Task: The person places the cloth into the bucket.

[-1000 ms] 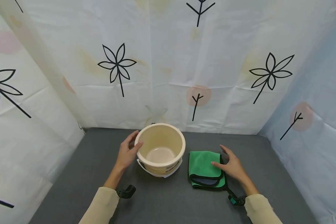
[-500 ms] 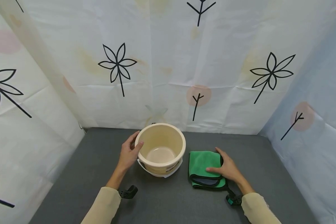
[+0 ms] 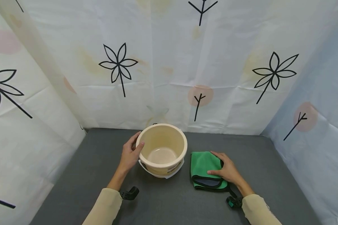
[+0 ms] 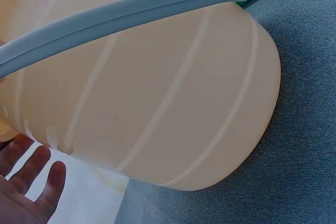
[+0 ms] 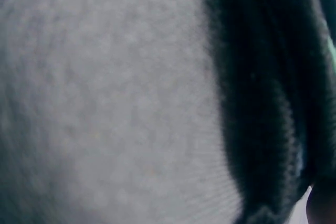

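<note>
left grip (image 3: 129, 154) holds the cream bucket (image 3: 161, 142) by its rim (image 3: 184, 146), probably keeping it steady on the bench (image 3: 163, 206); and the right grip (image 3: 226, 170), spread wide, rests on folded green cloth (image 3: 204, 164) just beside it!

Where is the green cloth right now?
In the head view, the green cloth lies folded on the table, right of the bucket, partly under the right hand.

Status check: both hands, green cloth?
Left hand grips bucket rim. Right hand rests on folded green cloth. Cloth on table beside bucket; no obstruction visible between them.
</note>
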Demonstrator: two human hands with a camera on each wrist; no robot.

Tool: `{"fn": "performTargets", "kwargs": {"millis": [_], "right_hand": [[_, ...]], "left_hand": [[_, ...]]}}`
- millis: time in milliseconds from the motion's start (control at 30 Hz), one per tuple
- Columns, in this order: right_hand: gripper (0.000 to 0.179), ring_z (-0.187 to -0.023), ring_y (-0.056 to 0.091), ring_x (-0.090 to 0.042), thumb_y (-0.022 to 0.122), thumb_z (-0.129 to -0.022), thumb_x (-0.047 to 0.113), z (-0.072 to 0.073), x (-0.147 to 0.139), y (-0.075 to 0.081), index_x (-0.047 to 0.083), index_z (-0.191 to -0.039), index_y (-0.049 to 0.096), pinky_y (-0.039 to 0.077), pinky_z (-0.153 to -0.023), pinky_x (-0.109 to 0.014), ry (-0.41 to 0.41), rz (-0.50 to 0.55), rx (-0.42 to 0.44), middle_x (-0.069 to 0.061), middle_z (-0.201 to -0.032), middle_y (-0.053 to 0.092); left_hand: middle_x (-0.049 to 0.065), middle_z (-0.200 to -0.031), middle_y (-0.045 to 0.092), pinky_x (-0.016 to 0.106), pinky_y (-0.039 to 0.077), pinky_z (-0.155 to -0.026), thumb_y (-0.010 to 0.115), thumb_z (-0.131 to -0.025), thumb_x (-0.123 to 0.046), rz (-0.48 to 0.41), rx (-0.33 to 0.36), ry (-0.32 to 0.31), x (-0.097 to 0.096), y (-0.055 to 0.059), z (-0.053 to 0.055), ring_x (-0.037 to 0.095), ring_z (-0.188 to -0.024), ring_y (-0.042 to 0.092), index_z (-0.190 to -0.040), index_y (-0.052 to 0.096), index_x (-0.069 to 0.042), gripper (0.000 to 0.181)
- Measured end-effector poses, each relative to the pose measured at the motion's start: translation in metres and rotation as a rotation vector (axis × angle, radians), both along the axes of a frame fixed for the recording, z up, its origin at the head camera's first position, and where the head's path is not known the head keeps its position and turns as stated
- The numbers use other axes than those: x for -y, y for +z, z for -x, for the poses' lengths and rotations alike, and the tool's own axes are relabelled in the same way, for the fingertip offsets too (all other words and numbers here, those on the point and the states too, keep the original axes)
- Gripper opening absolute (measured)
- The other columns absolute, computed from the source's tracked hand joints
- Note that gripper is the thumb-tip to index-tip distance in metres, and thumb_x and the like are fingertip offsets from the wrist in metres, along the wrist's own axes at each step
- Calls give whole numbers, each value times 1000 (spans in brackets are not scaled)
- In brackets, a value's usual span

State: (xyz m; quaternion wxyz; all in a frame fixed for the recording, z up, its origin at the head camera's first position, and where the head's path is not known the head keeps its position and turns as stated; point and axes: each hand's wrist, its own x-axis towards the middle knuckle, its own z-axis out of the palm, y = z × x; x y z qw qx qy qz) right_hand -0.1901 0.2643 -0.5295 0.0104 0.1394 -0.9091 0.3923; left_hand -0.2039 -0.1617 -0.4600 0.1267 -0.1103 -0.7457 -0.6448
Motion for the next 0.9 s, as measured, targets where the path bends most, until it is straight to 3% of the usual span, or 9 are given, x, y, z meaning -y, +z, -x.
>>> {"fn": "performTargets", "kwargs": {"millis": [133,300,500,667,900], "right_hand": [[80,-116,56,-42,92,-75,28,-1,2,0,7,-144,57,45,-95,-66,4,29,-42,-14,-122,59],[65,-108,61,-36,90,-78,19,-2,4,0,6,-137,64,50,-92,-57,6,80,-96,-9,-116,65],[53,-98,64,-18,88,-79,11,-1,4,1,7,-129,71,54,-82,-32,-4,156,-195,-5,-109,69],[49,-94,62,-9,85,-80,0,-3,6,12,3,-126,72,53,-76,-23,32,260,-268,-8,-107,69],[48,-96,61,-6,82,-80,-7,-8,14,42,-1,-126,70,51,-79,-20,76,313,-330,-12,-106,67]], "left_hand": [[31,-139,53,19,58,-71,58,-103,-7,-2,-1,-4,0,0,-1,57,-110,58,-149,44,5,50],[32,-139,53,18,57,-72,58,-103,-7,1,-1,0,-1,0,-2,54,-112,59,-149,45,6,49],[33,-138,53,18,57,-71,58,-103,-5,20,5,9,-2,-1,-2,52,-112,60,-150,42,8,51],[34,-138,52,18,57,-70,58,-102,-3,25,-11,8,-3,-1,-1,50,-113,60,-150,41,10,52],[32,-137,54,18,57,-69,57,-103,-4,13,-6,12,-3,1,-2,51,-112,60,-150,42,8,50]]}}
